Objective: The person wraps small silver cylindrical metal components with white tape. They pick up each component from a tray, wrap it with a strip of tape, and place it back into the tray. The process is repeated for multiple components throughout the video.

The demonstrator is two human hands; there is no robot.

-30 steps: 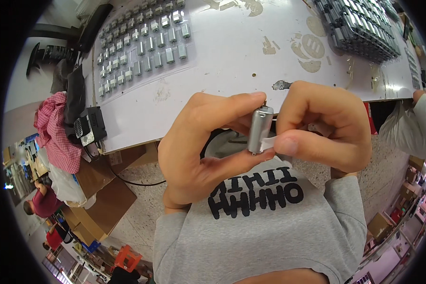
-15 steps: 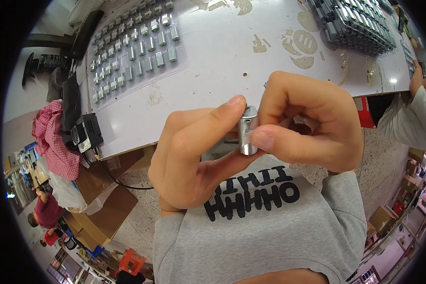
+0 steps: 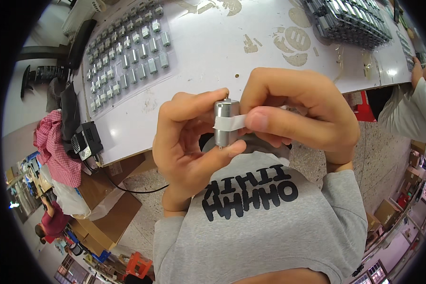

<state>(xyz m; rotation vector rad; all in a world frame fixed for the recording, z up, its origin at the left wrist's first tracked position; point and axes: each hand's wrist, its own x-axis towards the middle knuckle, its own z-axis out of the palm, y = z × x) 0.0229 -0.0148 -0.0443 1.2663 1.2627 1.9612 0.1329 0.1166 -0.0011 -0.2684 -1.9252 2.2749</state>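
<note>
Between the thumb and fingertips of my left hand [image 3: 182, 142], closed on its two ends, a small silver electric motor [image 3: 227, 108] stands nearly upright above the table's near edge. A thin shaft shows at its top. A strip of white tape [image 3: 230, 123] lies across the middle of the motor's body and stretches off to the right. The free end of that strip is pinched between the thumb and forefinger of my right hand [image 3: 300, 113]. How far the tape goes round the motor's back is hidden.
On the white table [image 3: 199, 52], a clear plastic tray [image 3: 171, 64] holds rows of motors at the far left. A stack of filled trays [image 3: 348, 28] stands far right. A black boxy device [image 3: 86, 137] and checked cloth [image 3: 57, 146] are at left. Another person's sleeve [image 3: 402, 111] shows at right.
Both hands have shifted a little left with the motor. The motor has turned, and my right hand has drawn away from it; the white tape between them is now plainly seen.
</note>
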